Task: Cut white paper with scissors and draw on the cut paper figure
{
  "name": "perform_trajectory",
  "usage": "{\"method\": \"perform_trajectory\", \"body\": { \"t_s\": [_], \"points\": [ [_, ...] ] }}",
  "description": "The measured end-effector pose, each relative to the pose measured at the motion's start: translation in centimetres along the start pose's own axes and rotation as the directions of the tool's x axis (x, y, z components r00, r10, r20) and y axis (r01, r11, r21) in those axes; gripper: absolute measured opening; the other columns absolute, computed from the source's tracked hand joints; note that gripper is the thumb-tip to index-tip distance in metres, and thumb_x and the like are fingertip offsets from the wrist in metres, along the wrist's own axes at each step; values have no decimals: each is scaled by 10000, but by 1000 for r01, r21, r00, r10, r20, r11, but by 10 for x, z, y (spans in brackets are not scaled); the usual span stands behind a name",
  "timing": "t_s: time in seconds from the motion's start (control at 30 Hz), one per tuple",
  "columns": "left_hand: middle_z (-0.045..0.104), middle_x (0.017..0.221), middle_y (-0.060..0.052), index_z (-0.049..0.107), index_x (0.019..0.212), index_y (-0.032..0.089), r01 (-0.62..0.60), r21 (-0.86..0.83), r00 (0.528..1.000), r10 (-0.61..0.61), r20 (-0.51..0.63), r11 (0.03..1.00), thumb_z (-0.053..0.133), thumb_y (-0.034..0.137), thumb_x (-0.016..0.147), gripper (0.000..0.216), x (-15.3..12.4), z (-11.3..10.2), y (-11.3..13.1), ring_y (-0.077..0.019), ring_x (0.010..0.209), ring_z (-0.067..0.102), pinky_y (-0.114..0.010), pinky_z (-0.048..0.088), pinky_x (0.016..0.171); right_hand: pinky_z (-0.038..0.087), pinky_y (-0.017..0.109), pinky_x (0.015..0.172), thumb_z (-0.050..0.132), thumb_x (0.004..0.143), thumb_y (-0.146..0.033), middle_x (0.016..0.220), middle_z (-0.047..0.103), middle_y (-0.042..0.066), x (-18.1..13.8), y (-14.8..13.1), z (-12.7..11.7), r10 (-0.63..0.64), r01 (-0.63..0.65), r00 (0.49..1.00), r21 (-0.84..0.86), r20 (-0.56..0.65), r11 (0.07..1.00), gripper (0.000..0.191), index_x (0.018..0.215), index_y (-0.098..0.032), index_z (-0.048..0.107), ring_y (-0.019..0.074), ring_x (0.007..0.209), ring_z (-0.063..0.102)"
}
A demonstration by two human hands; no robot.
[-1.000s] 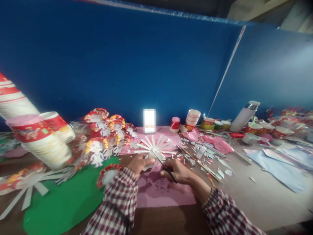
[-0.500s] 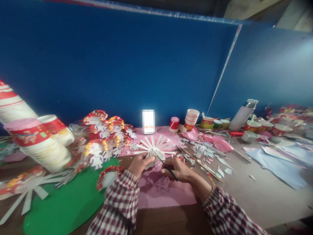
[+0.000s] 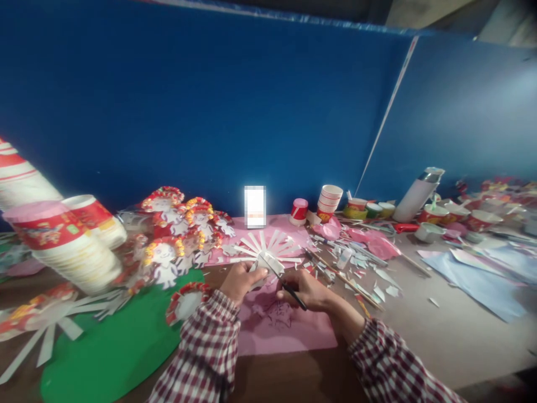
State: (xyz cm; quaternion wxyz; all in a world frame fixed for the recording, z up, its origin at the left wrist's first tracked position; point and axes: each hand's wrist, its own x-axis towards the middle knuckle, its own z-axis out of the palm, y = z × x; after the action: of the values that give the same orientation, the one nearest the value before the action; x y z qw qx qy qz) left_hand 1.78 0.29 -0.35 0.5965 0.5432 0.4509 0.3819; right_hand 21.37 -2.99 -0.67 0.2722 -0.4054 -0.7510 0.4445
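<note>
My left hand [image 3: 240, 282] pinches the near side of a white paper cup cut into strips [image 3: 272, 238], which fan out away from me. In my right hand [image 3: 305, 290] is a pair of scissors [image 3: 295, 296] with black handles, the fingers closed around them. Their thin blades point up and left across the cup's middle, close to my left thumb. Beneath both hands lies a pink sheet [image 3: 289, 338] with dark scribbles. To the left, a red-rimmed ring with a white centre [image 3: 187, 305] rests on a green sheet [image 3: 121, 352].
Paper figures with red and yellow curled trim [image 3: 165, 260] stand at left, beside leaning stacks of paper cups [image 3: 79, 268]. Paper scraps [image 3: 364, 263] and a thin stick [image 3: 352, 285] lie right of my hands. Farther right are a tilted flask [image 3: 415, 198] and pale blue sheets [image 3: 478, 285].
The scissors have turned slightly, so their blades now lie more plainly across the white cup piece. Both hands stay almost where they were.
</note>
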Motion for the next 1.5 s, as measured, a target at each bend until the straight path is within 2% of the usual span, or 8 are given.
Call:
{"method": "perform_trajectory", "body": {
  "t_s": [0.37, 0.53, 0.7, 0.93, 1.1, 1.27, 1.5],
  "points": [
    [511, 500, 21, 595, 593, 134, 20, 39, 1000, -19, -15, 999, 664, 389, 610, 265, 1, -1, -1, -93, 463, 409, -224, 310, 484, 281, 168, 440, 617, 731, -484, 563, 461, -33, 0, 0, 1, -10, 10, 999, -14, -33, 1000, 380, 765, -106, 625, 68, 501, 373],
    [522, 502, 20, 583, 601, 136, 28, 2, 1000, -28, -7, 1000, 666, 365, 614, 244, 1, -1, 0, -93, 457, 434, -224, 332, 484, 266, 165, 432, 622, 732, -466, 542, 419, -45, 1, 2, 2, -13, 13, 999, -4, -45, 1000, 361, 739, -106, 615, 62, 491, 354],
    [540, 503, 20, 598, 615, 137, 28, 11, 997, -27, -73, 1000, 685, 379, 584, 259, -1, 5, 3, -105, 468, 474, -229, 368, 485, 288, 165, 442, 636, 725, -440, 541, 451, -41, 1, -2, 0, -20, 20, 998, -2, -56, 1000, 337, 723, -104, 610, 63, 488, 385],
    [601, 575, 2, 613, 679, 150, 27, -84, 994, -36, -106, 996, 684, 344, 567, 235, -3, 15, 8, -130, 539, 544, -244, 425, 539, 298, 165, 413, 630, 723, -464, 523, 490, -32, 0, -4, -1, 30, -27, 999, 66, -45, 997, 357, 722, -108, 601, 70, 463, 433],
    [552, 509, 27, 604, 620, 145, 22, 6, 991, -21, -135, 1000, 662, 327, 584, 194, -2, 11, 6, -109, 495, 486, -228, 381, 513, 305, 161, 405, 644, 715, -458, 515, 489, -36, 0, -2, 0, 37, -33, 999, 122, -26, 992, 355, 725, -107, 594, 67, 451, 440],
    [527, 504, 31, 592, 611, 145, 4, 103, 993, 8, -118, 995, 641, 357, 620, 218, 0, 7, 4, -108, 496, 456, -227, 353, 502, 318, 159, 401, 634, 725, -467, 501, 474, -42, 0, -3, -1, 37, -43, 999, 241, 31, 970, 364, 730, -107, 580, 65, 436, 438],
    [565, 558, 16, 607, 631, 145, -37, 75, 997, 42, -68, 996, 630, 366, 640, 222, -2, 11, 4, -129, 560, 495, -232, 389, 550, 323, 156, 410, 635, 714, -497, 527, 485, -36, 3, -4, 1, 20, -33, 999, 308, 47, 951, 398, 744, -105, 572, 68, 457, 452]
  ]
}}
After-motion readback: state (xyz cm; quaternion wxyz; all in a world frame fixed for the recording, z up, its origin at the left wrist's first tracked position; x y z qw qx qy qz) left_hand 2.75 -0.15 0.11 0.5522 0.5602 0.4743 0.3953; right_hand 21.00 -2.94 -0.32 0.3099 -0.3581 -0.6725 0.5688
